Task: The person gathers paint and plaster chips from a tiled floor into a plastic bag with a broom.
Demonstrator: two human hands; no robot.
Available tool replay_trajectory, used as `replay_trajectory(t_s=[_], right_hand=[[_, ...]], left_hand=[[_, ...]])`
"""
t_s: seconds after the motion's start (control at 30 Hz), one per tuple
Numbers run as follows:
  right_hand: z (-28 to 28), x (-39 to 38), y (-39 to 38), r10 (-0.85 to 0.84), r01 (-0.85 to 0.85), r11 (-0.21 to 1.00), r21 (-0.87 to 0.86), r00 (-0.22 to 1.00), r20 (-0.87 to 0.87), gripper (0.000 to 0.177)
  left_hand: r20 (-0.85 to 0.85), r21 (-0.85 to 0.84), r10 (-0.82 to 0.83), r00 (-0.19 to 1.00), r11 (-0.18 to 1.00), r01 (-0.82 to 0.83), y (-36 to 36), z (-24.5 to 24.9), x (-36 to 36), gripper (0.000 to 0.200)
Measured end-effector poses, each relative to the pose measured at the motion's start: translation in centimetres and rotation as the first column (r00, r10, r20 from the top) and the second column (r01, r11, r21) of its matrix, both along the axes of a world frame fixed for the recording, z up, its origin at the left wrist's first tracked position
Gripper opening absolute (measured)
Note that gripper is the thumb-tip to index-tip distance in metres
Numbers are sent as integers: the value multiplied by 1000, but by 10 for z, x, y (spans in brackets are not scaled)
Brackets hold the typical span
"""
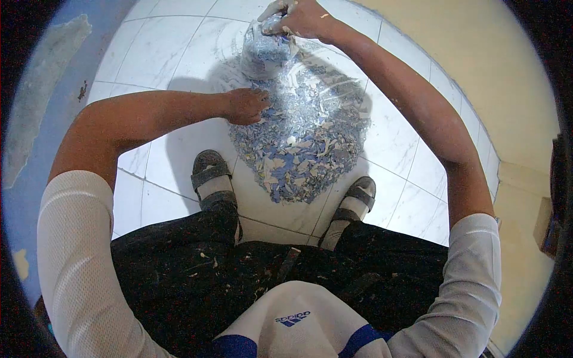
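A heap of blue and cream paint flakes (pixel 298 156) with pale dust lies on the tiled floor between my feet. Behind it stands a dusty, see-through plastic bag or container (pixel 261 62), with some bluish material showing inside. My right hand (pixel 301 19), whitened with dust at the fingers, grips its upper rim. At the heap's left edge is my left hand (pixel 248 106), its fingers curled in against the flakes. Whatever those fingers hold is hidden.
White marbled tiles (pixel 158 51) surround the heap. My sandalled left foot (pixel 212 176) and right foot (pixel 358 200) flank its near end. A blue wall with a peeled patch (pixel 45 89) rises at left, a cream wall (pixel 477 71) at right.
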State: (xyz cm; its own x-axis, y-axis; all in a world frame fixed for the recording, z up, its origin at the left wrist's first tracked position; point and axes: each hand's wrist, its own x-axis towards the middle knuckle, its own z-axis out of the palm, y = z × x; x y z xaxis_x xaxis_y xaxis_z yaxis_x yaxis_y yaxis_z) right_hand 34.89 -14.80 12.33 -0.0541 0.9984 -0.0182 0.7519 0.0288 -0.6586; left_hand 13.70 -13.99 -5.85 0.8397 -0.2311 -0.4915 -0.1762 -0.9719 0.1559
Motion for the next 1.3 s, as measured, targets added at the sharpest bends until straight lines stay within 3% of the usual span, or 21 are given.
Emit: replay_trajectory(t_s=[0.1, 0.13, 0.27, 0.43, 0.53, 0.6, 0.67, 0.73, 0.8, 0.83, 0.9, 1.0, 1.07, 1.1, 1.2, 1.23, 1.3], right_hand=[[4, -1, -1, -3, -1, 998, -67, 998, -61, 26], [4, -2, -1, 3, -9, 997, -79, 997, -74, 25], [-12, 6, 6, 132, -135, 982, 134, 991, 27, 25], [-7, 2, 0, 76, -84, 989, 119, 995, 70, 24], [-12, 15, 1, 294, -394, 839, 376, 909, 296, 23], [-4, 11, -7, 230, -286, 907, 309, 952, 204, 23], [7, 8, -18, 168, -199, 946, 256, 976, 137, 22], [23, 6, -31, 112, -131, 965, 225, 989, 96, 22], [31, 7, -45, 47, -74, 951, 299, 994, 98, 23], [32, 10, -49, 12, -44, 941, 335, 995, 95, 25], [30, 23, -53, 32, -87, 942, 323, 985, 170, 27], [4, 55, -53, 18, -117, 961, 249, 929, 370, 30], [-37, 77, -51, -45, -63, 967, 247, 912, 407, 25], [-46, 87, -49, 53, -79, 995, 57, 926, 373, 24], [-83, 97, -58, 60, -123, 985, 122, 903, 425, 20], [-123, 118, -50, 127, -164, 986, 27, 849, 513, 27], [-155, 126, -47, 182, -287, 938, 194, 884, 430, 32]], left_hand=[[113, -137, 138, 984, 983, -122, 0, -7, -7, 53], [117, -107, 90, 989, 991, -78, 1, -8, -7, 52], [73, 8, -37, 997, 999, 36, 4, -18, -3, 54], [-93, -55, 162, 982, 984, -168, -6, 22, 0, 56], [-68, -59, 155, 985, 985, -159, -6, 20, -1, 56], [-51, -56, 110, 993, 992, -113, -2, 10, 0, 57], [56, 39, -45, 997, 998, 43, 2, 0, -5, 56], [190, 50, -33, 981, 998, 24, 2, 3, -8, 55], [342, -61, 158, 926, 987, -146, -3, 14, -11, 52], [366, -92, 170, 915, 985, -146, -3, 15, -9, 51], [410, -157, 199, 890, 977, -146, 3, 9, -6, 48], [559, -137, 92, 824, 990, -18, 8, -4, -1, 44], [311, -207, 54, 949, 978, 12, 8, 0, 7, 41], [177, -240, 24, 984, 970, 20, 8, 3, 10, 40], [99, -288, -21, 995, 957, 49, 3, 7, 15, 34], [88, -305, -2, 996, 952, 29, -1, 11, 17, 32], [64, -339, 35, 997, 941, -11, -9, 16, 19, 27]])
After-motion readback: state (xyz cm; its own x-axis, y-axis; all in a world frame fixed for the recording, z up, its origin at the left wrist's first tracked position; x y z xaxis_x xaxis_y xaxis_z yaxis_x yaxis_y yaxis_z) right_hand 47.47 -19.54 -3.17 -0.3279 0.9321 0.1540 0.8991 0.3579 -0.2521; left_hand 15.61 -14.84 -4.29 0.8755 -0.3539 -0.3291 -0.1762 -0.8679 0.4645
